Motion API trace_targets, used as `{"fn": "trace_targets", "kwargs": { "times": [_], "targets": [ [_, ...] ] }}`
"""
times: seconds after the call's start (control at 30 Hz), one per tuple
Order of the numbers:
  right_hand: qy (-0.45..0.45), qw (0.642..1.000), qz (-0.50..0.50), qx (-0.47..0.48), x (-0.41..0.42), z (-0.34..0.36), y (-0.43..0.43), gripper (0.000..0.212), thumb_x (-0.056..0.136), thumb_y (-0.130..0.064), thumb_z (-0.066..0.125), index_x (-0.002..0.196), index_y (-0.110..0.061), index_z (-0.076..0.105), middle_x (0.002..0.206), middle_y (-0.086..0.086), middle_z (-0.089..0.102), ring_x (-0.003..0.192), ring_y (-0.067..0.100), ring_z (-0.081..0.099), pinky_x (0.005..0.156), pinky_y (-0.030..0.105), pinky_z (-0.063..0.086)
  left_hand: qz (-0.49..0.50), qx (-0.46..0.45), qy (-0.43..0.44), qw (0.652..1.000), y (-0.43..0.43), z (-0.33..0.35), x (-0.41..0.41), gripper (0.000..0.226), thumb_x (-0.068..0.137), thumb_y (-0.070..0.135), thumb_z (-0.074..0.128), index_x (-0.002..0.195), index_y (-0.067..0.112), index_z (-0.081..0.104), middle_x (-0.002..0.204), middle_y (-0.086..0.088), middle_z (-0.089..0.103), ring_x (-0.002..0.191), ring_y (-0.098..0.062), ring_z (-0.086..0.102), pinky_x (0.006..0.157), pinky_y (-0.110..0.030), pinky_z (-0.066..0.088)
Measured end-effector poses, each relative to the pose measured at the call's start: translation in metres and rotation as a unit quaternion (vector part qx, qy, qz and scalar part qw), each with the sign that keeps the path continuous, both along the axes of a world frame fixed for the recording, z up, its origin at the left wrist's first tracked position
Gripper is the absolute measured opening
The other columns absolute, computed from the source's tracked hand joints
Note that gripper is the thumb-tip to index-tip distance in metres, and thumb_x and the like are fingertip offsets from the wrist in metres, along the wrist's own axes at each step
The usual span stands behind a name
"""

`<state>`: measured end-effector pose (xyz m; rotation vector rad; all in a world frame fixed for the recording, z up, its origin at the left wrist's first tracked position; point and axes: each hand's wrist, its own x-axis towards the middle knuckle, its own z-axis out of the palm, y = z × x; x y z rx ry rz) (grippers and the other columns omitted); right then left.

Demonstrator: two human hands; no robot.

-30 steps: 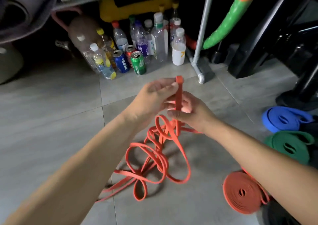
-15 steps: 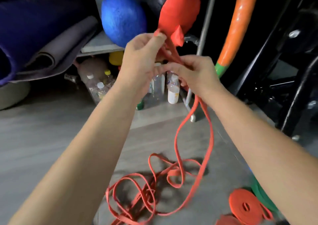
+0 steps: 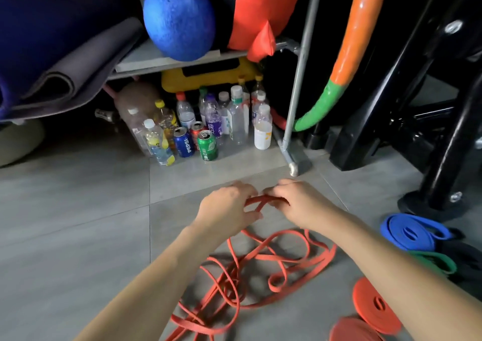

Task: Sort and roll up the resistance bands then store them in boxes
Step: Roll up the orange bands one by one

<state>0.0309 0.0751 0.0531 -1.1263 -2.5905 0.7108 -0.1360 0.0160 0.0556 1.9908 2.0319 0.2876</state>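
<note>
A long thin orange resistance band (image 3: 263, 267) lies in loose tangled loops on the grey tile floor. Low over the floor, my left hand (image 3: 227, 212) and my right hand (image 3: 294, 205) both pinch one end of that band between them, fingers curled round it. At the right edge lie rolled bands: a blue roll (image 3: 409, 232), a green roll (image 3: 435, 261) partly hidden by my right forearm, and two orange rolls (image 3: 375, 305) near the bottom right. No box is in view.
Several plastic bottles and cans (image 3: 206, 129) stand against a grey shelf frame (image 3: 300, 79) ahead. A blue ball (image 3: 180, 18) and an orange bag sit on the shelf, rolled mats at left. Black machine legs (image 3: 443, 158) and an orange-green hoop stand at the right.
Both hands have dropped from raised in front of the shelf down to just above the floor, still holding the band's end. More of the band now lies on the tiles.
</note>
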Motion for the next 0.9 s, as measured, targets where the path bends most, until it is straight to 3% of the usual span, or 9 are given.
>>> {"fn": "trace_targets", "kwargs": {
  "times": [0.07, 0.17, 0.27, 0.37, 0.43, 0.53, 0.63, 0.77, 0.9],
  "targets": [
    [0.044, 0.999, 0.000, -0.013, 0.002, 0.001, -0.003, 0.024, 0.089, -0.013, 0.059, 0.108, -0.023, 0.070, 0.091, 0.004, 0.066, 0.087, 0.020, 0.061, 0.081, 0.034, 0.047, 0.032, -0.009, -0.034, 0.999, 0.001, -0.002, 0.007, 0.018, 0.077, 0.036, 0.063, 0.093, 0.028, 0.059, 0.098, 0.005, 0.065, 0.093, -0.025, 0.060, 0.073, -0.032, 0.049],
    [0.078, 0.995, -0.023, -0.060, 0.007, 0.000, -0.005, 0.018, 0.088, -0.013, 0.062, 0.102, -0.022, 0.070, 0.080, -0.012, 0.065, 0.076, 0.008, 0.058, 0.071, 0.019, 0.044, 0.051, -0.015, -0.107, 0.993, 0.003, -0.005, 0.011, 0.015, 0.075, 0.023, 0.059, 0.089, 0.025, 0.055, 0.085, 0.005, 0.068, 0.079, -0.021, 0.062, 0.067, -0.027, 0.051],
    [0.070, 0.991, -0.042, -0.109, 0.012, -0.003, -0.003, 0.017, 0.086, -0.016, 0.066, 0.101, -0.020, 0.069, 0.084, -0.009, 0.068, 0.080, 0.013, 0.062, 0.075, 0.022, 0.047, 0.030, -0.058, -0.194, 0.979, 0.003, 0.000, 0.012, 0.014, 0.076, 0.016, 0.061, 0.079, 0.029, 0.057, 0.066, 0.010, 0.066, 0.058, -0.012, 0.060, 0.051, -0.015, 0.046],
    [0.115, 0.972, -0.047, -0.201, 0.017, 0.000, -0.002, 0.014, 0.084, -0.021, 0.070, 0.097, -0.027, 0.070, 0.095, -0.004, 0.073, 0.092, 0.012, 0.066, 0.085, 0.026, 0.049, 0.037, -0.096, -0.281, 0.954, 0.004, 0.006, 0.007, 0.007, 0.079, 0.016, 0.069, 0.081, 0.022, 0.066, 0.076, 0.002, 0.070, 0.063, -0.019, 0.063, 0.053, -0.028, 0.053],
    [0.144, 0.965, -0.045, -0.215, 0.018, 0.002, -0.002, 0.013, 0.086, -0.021, 0.067, 0.091, -0.033, 0.070, 0.093, -0.007, 0.073, 0.088, 0.005, 0.065, 0.085, 0.023, 0.048, 0.035, -0.115, -0.313, 0.942, 0.004, 0.010, 0.003, 0.006, 0.080, 0.013, 0.070, 0.082, 0.018, 0.068, 0.079, 0.000, 0.071, 0.067, -0.021, 0.063, 0.048, -0.024, 0.052],
    [0.161, 0.963, -0.064, -0.207, 0.019, 0.002, 0.001, 0.011, 0.084, -0.017, 0.070, 0.083, -0.029, 0.070, 0.078, -0.002, 0.071, 0.068, 0.005, 0.059, 0.076, 0.030, 0.048, 0.037, -0.128, -0.332, 0.934, 0.003, 0.017, -0.001, 0.005, 0.081, 0.011, 0.070, 0.083, 0.015, 0.068, 0.080, -0.003, 0.070, 0.066, -0.013, 0.064, 0.045, -0.017, 0.047],
    [0.167, 0.958, -0.080, -0.217, 0.020, 0.000, 0.001, 0.013, 0.079, -0.018, 0.074, 0.075, -0.029, 0.070, 0.065, -0.006, 0.068, 0.063, 0.006, 0.059, 0.074, 0.032, 0.048, 0.060, -0.124, -0.378, 0.916, 0.003, 0.021, -0.004, 0.007, 0.082, 0.006, 0.068, 0.085, 0.013, 0.068, 0.073, -0.002, 0.070, 0.059, -0.005, 0.063, 0.047, -0.016, 0.047],
    [0.181, 0.942, -0.088, -0.267, 0.017, -0.003, -0.007, 0.012, 0.078, -0.017, 0.075, 0.076, -0.029, 0.073, 0.069, -0.003, 0.072, 0.069, 0.007, 0.062, 0.083, 0.036, 0.051, 0.097, -0.095, -0.492, 0.860, 0.003, 0.023, -0.004, 0.010, 0.085, 0.001, 0.065, 0.086, 0.011, 0.067, 0.071, -0.002, 0.072, 0.061, -0.005, 0.066, 0.054, -0.016, 0.052],
    [0.262, 0.906, -0.119, -0.312, 0.013, -0.001, -0.012, 0.005, 0.079, -0.015, 0.073, 0.079, -0.020, 0.075, 0.076, 0.005, 0.074, 0.074, 0.015, 0.067, 0.085, 0.038, 0.053, 0.134, -0.079, -0.634, 0.758, 0.000, 0.020, -0.004, 0.008, 0.086, -0.004, 0.058, 0.090, 0.001, 0.064, 0.075, -0.008, 0.070, 0.064, -0.011, 0.068, 0.057, -0.018, 0.054]
  ]
}}
